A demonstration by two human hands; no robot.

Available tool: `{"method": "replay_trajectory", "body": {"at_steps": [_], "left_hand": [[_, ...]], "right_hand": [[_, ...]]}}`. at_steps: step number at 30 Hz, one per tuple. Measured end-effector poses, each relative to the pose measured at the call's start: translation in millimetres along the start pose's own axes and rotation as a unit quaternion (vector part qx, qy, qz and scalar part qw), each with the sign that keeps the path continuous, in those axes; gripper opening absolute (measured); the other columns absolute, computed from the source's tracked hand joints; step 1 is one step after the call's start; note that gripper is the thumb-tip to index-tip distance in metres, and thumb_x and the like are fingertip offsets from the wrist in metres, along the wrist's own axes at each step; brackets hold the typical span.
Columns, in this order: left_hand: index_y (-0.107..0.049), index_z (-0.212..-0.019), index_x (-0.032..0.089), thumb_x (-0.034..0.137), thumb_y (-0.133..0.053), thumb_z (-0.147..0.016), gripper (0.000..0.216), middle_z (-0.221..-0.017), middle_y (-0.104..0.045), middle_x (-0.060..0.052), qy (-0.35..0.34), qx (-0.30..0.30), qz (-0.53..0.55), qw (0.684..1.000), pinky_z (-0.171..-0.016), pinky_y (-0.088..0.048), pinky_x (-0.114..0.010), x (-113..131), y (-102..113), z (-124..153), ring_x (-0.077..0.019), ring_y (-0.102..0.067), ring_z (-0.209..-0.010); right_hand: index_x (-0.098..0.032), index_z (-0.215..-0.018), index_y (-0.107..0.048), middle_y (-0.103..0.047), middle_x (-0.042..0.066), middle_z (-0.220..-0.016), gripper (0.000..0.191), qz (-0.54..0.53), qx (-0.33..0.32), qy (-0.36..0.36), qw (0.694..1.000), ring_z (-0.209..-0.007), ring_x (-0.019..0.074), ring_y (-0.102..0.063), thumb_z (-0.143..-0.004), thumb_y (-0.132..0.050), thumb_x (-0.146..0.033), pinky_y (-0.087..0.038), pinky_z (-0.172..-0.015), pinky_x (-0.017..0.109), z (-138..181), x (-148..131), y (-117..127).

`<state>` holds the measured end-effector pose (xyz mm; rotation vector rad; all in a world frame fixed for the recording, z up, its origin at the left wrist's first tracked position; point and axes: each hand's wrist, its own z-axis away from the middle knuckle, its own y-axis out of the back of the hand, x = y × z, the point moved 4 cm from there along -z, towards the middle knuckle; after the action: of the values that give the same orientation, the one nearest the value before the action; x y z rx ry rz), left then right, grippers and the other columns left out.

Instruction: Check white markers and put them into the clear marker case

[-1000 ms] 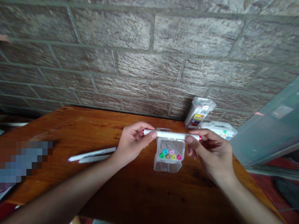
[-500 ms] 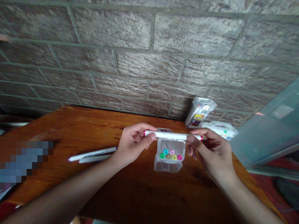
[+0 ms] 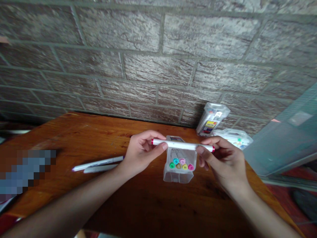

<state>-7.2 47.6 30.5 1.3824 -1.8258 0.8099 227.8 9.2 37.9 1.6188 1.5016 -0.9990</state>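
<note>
Little shift against the earlier frames: the white marker (image 3: 182, 145) is held level with the same two hands, its right end a touch lower than a second ago, and the right thumb now lies slightly farther in along the barrel; the open marker box (image 3: 178, 177) stays put. The marker is in the air, seen crossing the upper part of the box, near-horizontal, with a red band at each end. Left hand (image 3: 142, 148), to the left of the box, pinches one end between thumb and fingers; right hand (image 3: 229, 163), to the right of the box, pinches the other end likewise. Marker barrel smooth, slim, straight. Box of clear, stiff plastic, rounded corners, standing on a reddish-brown wooden table (image 3: 138, 205) with visible grain and dark knots. Behind the box rises a wall (image 3: 138, 39) of rough, grey-brown blocks with paler joints. Inside the box: markers with round coloured ends, turquoise and pale pink above, green, ochre, yellow and magenta below. Left of the box, two loose markers (image 3: 97, 163) lie on the wood, partly hidden by the left arm. Right of and behind the box, a tall clear case (image 3: 213, 119) with a yellow label holds items too blurred to name; just beside it, a second clear case (image 3: 232, 138) shows whitish contents with green spots.
</note>
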Motion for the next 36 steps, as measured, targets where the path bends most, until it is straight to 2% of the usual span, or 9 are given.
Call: {"method": "replay_trajectory", "body": {"at_steps": [6,12,21,30,36], "left_hand": [[-0.080,-0.091,0.018,0.015,-0.084,-0.084,0.008,-0.064,-0.069,0.001,-0.012,-0.001,0.009,1.000,-0.045,-0.040,-0.019,-1.9,1.6,0.2,-0.0084,-0.054,-0.049],[-0.079,-0.090,0.016,0.013,-0.084,-0.084,0.008,-0.062,-0.067,0.002,-0.010,-0.006,0.008,1.000,-0.045,-0.040,-0.018,-1.8,0.3,0.1,-0.0066,-0.052,-0.048],[-0.078,-0.092,0.016,0.011,-0.081,-0.085,0.008,-0.062,-0.067,0.003,-0.022,-0.011,-0.002,1.000,-0.046,-0.040,-0.017,-2.4,1.5,0.6,-0.0066,-0.054,-0.048],[-0.078,-0.090,0.015,0.010,-0.083,-0.083,0.009,-0.061,-0.066,0.004,-0.014,-0.009,-0.010,1.000,-0.043,-0.037,-0.016,1.2,0.2,-0.1,-0.0058,-0.053,-0.047],[-0.079,-0.092,0.015,0.013,-0.081,-0.087,0.006,-0.068,-0.074,0.000,-0.013,-0.008,0.027,1.000,-0.045,-0.041,-0.016,-0.7,0.2,0.4,-0.0062,-0.057,-0.049]], "right_hand": [[-0.021,-0.094,-0.075,-0.070,-0.001,-0.055,0.013,-0.011,-0.013,0.002,1.000,-0.042,0.0105,-0.060,-0.090,-0.084,-0.028,-0.046,-0.038,0.016,1.1,-1.7,-1.2],[-0.020,-0.091,-0.074,-0.070,-0.002,-0.058,0.017,0.000,0.001,0.009,1.000,-0.040,0.0097,-0.061,-0.083,-0.089,-0.021,-0.047,-0.038,0.016,0.1,0.9,-0.1],[-0.022,-0.092,-0.074,-0.069,-0.002,-0.055,0.012,0.001,-0.013,0.005,1.000,-0.040,0.0094,-0.059,-0.089,-0.084,-0.027,-0.047,-0.037,0.015,0.8,-2.2,-1.6],[-0.020,-0.091,-0.074,-0.070,-0.002,-0.058,0.017,0.001,0.000,0.009,1.000,-0.039,0.0091,-0.061,-0.083,-0.089,-0.022,-0.047,-0.038,0.015,-0.6,0.3,-0.9],[-0.021,-0.093,-0.075,-0.068,-0.002,-0.053,0.012,-0.019,-0.012,-0.010,1.000,-0.040,0.0081,-0.058,-0.091,-0.085,-0.029,-0.046,-0.038,0.013,0.7,0.4,0.0]]}}
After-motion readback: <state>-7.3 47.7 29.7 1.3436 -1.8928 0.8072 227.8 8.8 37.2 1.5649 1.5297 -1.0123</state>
